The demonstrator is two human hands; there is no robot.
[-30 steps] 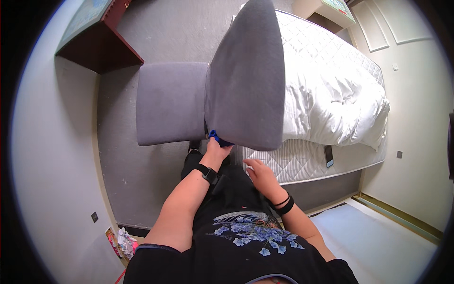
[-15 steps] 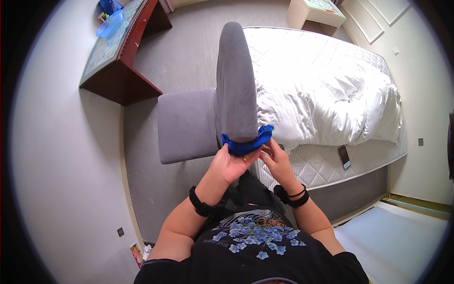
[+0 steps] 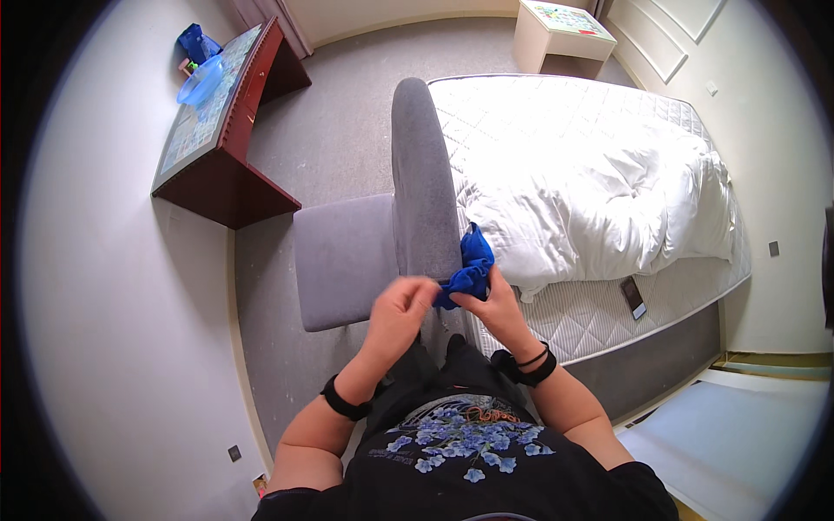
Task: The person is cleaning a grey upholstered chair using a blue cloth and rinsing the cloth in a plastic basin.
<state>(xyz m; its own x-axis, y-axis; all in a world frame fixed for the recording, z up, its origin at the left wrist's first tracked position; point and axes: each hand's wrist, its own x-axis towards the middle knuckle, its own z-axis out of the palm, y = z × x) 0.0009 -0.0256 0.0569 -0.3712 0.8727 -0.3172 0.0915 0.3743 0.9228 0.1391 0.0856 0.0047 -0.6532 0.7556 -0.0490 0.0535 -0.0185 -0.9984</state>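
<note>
A grey upholstered chair stands before me, its tall backrest point(image 3: 424, 182) nearest the bed and its seat point(image 3: 346, 260) to the left. A blue cloth point(image 3: 472, 271) is bunched against the near right corner of the backrest. My right hand point(image 3: 497, 311) grips this cloth, thumb and fingers closed on its lower part. Beside it, at the backrest's near end, my left hand point(image 3: 400, 314) is closed with its fingers pinched together, slightly blurred. Its fingertips are close to the cloth's left edge; what they hold, if anything, is hidden.
Right of the chair is a mattress point(image 3: 591, 334) with a rumpled white quilt point(image 3: 599, 208) and a phone point(image 3: 632, 298). A dark red desk point(image 3: 221, 187) at the far left bears a blue translucent basin point(image 3: 201, 84). A pale bedside cabinet point(image 3: 556, 43) stands at the back.
My left hand has left the cloth and moved left and slightly nearer, its fingers now pinched. The cloth has gone from spanning the backrest's near end to its right corner, in my right hand.
</note>
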